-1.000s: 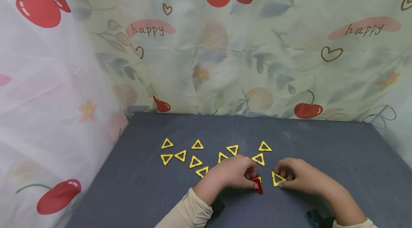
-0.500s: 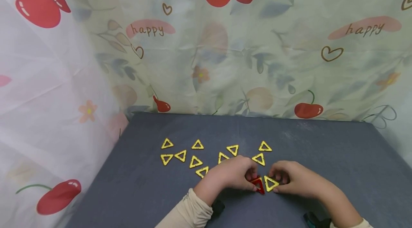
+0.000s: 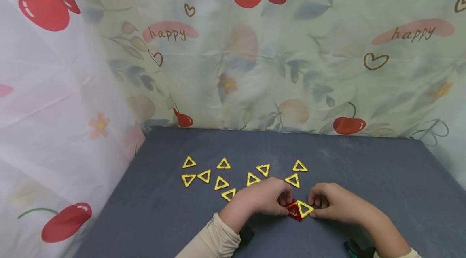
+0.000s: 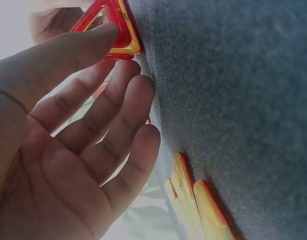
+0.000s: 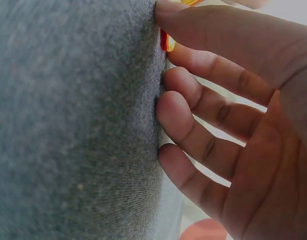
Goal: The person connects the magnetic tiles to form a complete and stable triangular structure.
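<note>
1. Whereas a narrow gap separated the two handled pieces half a second earlier, the yellow triangle (image 3: pixel 306 206) now meets the red triangle (image 3: pixel 297 214) side to side, near the front of the dark table (image 3: pixel 360 169).
2. Right hand (image 3: pixel 336 203): thumb and forefinger pinch the outer corner of the yellow triangle, now a little farther left than before. The other three fingers are bent and hold nothing; their tips lie close to the table surface in the right wrist view.
3. Left hand (image 3: pixel 265 197): thumb and forefinger grasp the red triangle from its opposite side. The hand has scarcely moved. In the left wrist view the thumb lies across the red piece — a yellow-orange border shows along its edge.
4. Scattered triangles (image 3: pixel 223 167): ten yellow, hollow-centred pieces rest on the table beyond and to the left of the handled pair, their places unchanged.
5. Background: a curtain (image 3: pixel 255 100) printed with cherries, leaves, hearts and the word "happy" — it rises behind the table.
</note>
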Action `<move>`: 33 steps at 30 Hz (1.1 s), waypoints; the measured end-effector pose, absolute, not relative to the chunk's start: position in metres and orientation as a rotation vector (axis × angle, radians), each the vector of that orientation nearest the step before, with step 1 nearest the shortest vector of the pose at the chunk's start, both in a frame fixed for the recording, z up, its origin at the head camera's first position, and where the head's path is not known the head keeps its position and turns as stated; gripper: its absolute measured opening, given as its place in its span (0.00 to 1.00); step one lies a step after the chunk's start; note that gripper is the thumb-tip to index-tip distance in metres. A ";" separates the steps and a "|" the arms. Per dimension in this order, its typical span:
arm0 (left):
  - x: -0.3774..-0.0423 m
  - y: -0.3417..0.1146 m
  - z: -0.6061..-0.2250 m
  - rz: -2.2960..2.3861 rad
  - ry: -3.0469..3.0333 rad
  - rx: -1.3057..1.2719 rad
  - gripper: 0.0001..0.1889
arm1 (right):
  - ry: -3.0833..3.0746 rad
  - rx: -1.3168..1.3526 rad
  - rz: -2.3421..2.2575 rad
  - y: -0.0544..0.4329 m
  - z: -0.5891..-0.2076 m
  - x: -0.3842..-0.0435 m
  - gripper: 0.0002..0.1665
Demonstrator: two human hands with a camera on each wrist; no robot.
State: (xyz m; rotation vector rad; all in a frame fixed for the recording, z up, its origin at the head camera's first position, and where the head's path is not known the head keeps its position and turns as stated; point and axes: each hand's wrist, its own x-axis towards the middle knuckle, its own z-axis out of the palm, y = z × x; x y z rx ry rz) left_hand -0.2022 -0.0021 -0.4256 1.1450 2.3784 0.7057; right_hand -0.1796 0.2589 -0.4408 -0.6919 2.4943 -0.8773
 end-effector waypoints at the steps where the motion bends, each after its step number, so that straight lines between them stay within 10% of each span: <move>1: -0.202 -0.002 -0.426 0.706 2.375 1.144 0.06 | 2.492 -0.691 -0.879 0.259 -0.441 -0.179 0.13; 33: -0.200 -0.001 -0.426 0.719 2.373 1.146 0.06 | 2.512 -0.846 -1.096 0.248 -0.429 -0.169 0.07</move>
